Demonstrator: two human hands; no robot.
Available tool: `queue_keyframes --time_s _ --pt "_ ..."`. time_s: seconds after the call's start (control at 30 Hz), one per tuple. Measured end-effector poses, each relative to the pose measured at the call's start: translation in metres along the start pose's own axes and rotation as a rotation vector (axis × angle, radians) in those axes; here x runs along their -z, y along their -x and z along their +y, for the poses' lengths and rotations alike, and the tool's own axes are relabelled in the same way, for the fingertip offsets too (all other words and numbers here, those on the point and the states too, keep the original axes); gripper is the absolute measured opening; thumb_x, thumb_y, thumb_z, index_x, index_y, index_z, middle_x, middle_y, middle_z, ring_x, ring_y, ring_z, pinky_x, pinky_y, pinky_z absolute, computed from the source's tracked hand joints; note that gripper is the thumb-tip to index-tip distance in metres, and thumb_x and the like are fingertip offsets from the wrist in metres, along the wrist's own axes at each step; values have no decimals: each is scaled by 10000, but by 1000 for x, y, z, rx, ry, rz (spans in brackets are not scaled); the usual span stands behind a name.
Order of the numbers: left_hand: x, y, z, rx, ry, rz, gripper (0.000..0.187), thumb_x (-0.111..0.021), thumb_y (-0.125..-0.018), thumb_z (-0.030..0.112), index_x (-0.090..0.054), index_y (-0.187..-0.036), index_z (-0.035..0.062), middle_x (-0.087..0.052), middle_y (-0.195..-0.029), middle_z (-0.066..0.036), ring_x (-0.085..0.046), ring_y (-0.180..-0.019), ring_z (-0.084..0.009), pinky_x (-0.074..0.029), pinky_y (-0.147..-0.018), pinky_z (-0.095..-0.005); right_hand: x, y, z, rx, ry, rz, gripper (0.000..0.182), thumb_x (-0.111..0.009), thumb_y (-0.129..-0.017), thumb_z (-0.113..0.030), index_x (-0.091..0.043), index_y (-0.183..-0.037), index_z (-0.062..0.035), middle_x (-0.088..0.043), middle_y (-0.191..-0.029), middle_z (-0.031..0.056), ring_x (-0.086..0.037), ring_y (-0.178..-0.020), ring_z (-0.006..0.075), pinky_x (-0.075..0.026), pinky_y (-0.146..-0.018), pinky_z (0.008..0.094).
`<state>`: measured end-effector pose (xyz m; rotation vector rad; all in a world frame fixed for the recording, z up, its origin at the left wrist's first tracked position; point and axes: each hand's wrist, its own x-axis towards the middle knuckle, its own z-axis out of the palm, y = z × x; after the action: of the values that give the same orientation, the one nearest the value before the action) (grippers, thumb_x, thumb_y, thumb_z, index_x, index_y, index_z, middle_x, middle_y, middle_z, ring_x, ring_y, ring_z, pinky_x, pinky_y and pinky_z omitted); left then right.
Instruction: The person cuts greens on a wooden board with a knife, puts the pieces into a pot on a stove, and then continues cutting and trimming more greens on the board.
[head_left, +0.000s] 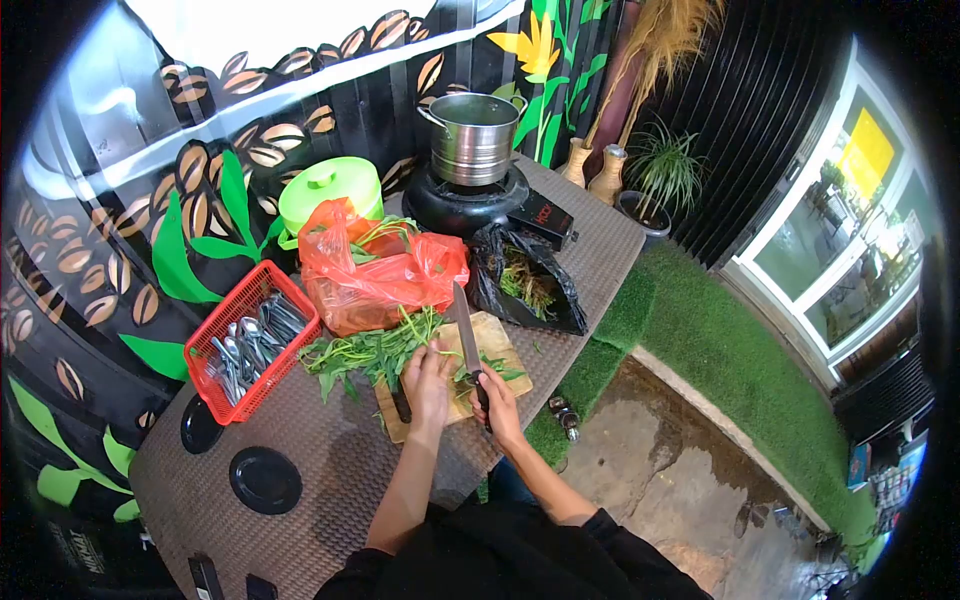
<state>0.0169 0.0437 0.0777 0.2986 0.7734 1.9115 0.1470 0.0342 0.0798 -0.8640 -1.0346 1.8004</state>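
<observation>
Woven table point(330, 470), left hand point(428, 385) pressing greens point(370, 352), right hand point(497, 400) fingers gripping knife point(466, 335), handle hidden

right hand point(497, 400) holds knife point(466, 335); left hand point(428, 380) pins greens point(372, 352).

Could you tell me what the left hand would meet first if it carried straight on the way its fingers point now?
The left hand lies on the leafy greens on the cutting board, fingers pointing away from the body. Straight on, it would probably meet the red plastic bag first, though depth is hard to judge.
</observation>
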Motion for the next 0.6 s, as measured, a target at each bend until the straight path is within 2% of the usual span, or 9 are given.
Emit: queue_keyframes --time_s 0.03,0.13,0.3,0.37,0.5,0.6 --pt "3 -3 2 0 54 -4 236 -555 -910 137 -469 -1093 15 -562 -1008 -89 -583 -960 -200 -471 -885 -331 2 1 -1 0 1 0 418 -416 -966 -256 -386 -1349 -93 -410 -575 -3 -349 -443 68 -290 -412 204" --pt "9 -8 14 -55 101 -42 233 -519 -934 187 -493 -1088 15 -572 -1011 -83 -577 -972 -207 -456 -905 -350 12 5 -1 -26 -37 -14 412 -411 -967 -246 -388 -1347 -87 -405 -573 -2 -355 -446 71 -298 -418 205" --pt "0 -18 32 -86 44 -12 210 -511 -937 169 -515 -1095 30 -580 -988 -57 -563 -905 -166 -464 -863 -314 24 11 -1 -80 38 -53 413 -417 -965 -233 -390 -1349 -85 -421 -572 4 -364 -445 71 -301 -415 207" --pt "1 -21 32 -81 -37 -62 196 -508 -939 164 -538 -1084 34 -591 -975 -45 -548 -887 -139 -452 -819 -280 22 13 -3 -86 47 -68 408 -418 -965 -234 -395 -1346 -88 -424 -572 4 -364 -444 70 -300 -413 207" --pt "-10 -16 29 -67 -69 -90 185 -543 -921 138 -566 -1065 24 -599 -978 -28 -543 -900 -113 -431 -788 -247 19 20 -10 -62 145 37 407 -405 -968 -252 -387 -1347 -105 -418 -570 -6 -344 -438 67 -280 -405 213" --pt "-15 -11 24 -179 -178 -133 182 -582 -891 90 -585 -1052 6 -615 -991 -38 -550 -899 -105 -421 -812 -237 24 19 -14 29 197 113 398 -379 -971 -279 -393 -1329 -105 -401 -563 -12 -323 -432 67 -259 -399 214"
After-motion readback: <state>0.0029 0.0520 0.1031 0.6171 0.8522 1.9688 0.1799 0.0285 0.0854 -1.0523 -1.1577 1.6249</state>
